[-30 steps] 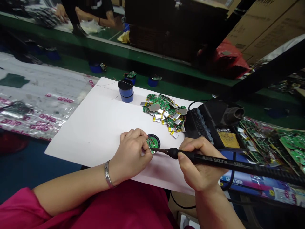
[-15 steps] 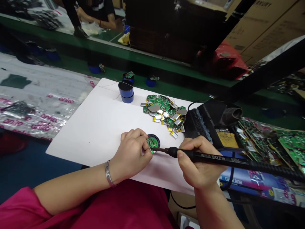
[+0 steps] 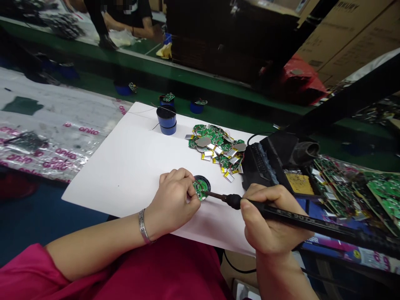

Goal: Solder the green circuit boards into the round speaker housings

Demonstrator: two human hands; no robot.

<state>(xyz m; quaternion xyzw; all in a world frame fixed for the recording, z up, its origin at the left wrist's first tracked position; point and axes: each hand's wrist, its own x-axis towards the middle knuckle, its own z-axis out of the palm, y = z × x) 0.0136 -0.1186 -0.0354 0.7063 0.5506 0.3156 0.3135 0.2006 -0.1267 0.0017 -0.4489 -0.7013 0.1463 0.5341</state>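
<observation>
My left hand [image 3: 175,200] is closed, its fingertips pinched at the left edge of a small green circuit board [image 3: 199,192]. The fingers partly cover that board, which sits at a round black housing [image 3: 206,181] on the white sheet. My right hand [image 3: 275,218] grips a black soldering iron [image 3: 293,216] like a pen. Its thin tip reaches left to the board and appears to touch it, near my left fingertips. Beyond the hands lies a pile of green circuit boards [image 3: 212,135] with small silver-and-yellow battery cells [image 3: 229,177] wired to them.
White sheet [image 3: 125,166] lies under the work. Blue cups [image 3: 167,121] stand stacked at its back; several more line the green belt [image 3: 218,89]. An iron stand [image 3: 265,162] with a yellow sponge [image 3: 299,184] is at right, beside more boards [image 3: 386,200]. A co-worker's arm [image 3: 143,29] shows opposite.
My right hand has shifted right with the soldering iron, and the iron's tip has moved slightly right and up on the board. My left hand stays nearly still.
</observation>
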